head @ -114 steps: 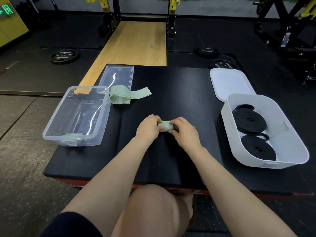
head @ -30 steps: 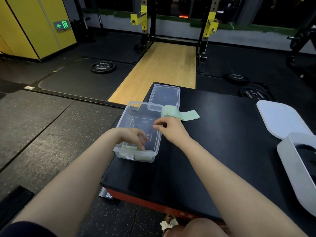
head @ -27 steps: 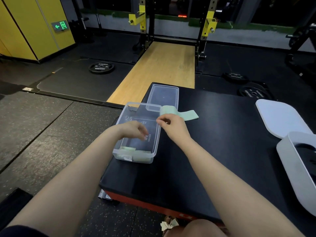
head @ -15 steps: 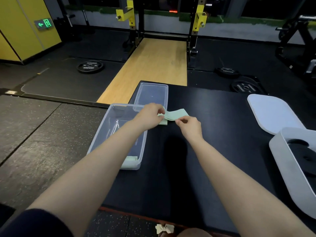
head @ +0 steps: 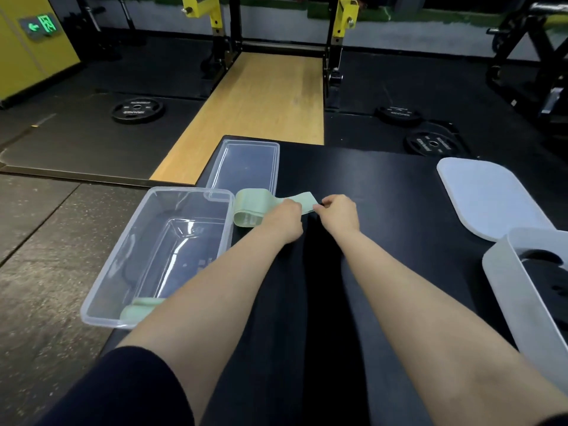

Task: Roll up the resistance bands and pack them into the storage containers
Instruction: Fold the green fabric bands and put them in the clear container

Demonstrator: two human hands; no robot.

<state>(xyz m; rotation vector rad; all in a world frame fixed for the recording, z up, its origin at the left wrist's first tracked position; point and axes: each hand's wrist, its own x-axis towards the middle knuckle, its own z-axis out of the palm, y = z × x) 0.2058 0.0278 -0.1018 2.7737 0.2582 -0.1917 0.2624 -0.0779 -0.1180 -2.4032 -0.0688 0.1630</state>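
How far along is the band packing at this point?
Done: a rolled green band lies in the clear container, black bands in the white tub. In hand: left hand and right hand hold the flat green band. Left: rolling, packing it.

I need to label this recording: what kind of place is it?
Most likely a gym: a yellow and black squat rack stands over a wooden lifting platform, with weight plates lying on the black rubber floor.
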